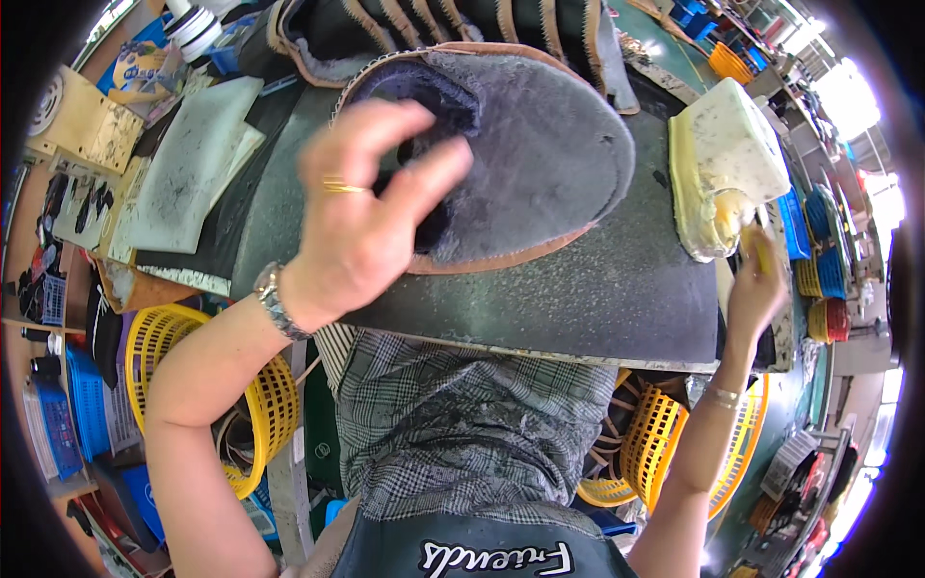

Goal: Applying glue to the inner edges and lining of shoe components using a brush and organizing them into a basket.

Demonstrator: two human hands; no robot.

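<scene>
My left hand [361, 207], with a gold ring and a wristwatch, is over the left end of a grey fuzzy slipper piece [540, 154]. Its thumb and fingers are apart and slightly blurred; whether they touch the piece I cannot tell. The piece is oval, with a tan stitched edge and a dark opening partly behind my fingers. At the right, my right hand [759, 294] is closed around a narrow yellow handle [762, 252]. The handle's far end is hidden at the mouth of a white plastic jug [737, 144] coated with yellowish, glue-like residue.
Several similar tan-edged pieces [434, 19] stand in a row at the back of the dark worktable [597, 299]. White slabs [188, 159] lie at the left. Yellow baskets [275, 405] flank my lap below the table edge. Shelves with blue bins [87, 400] are farther left.
</scene>
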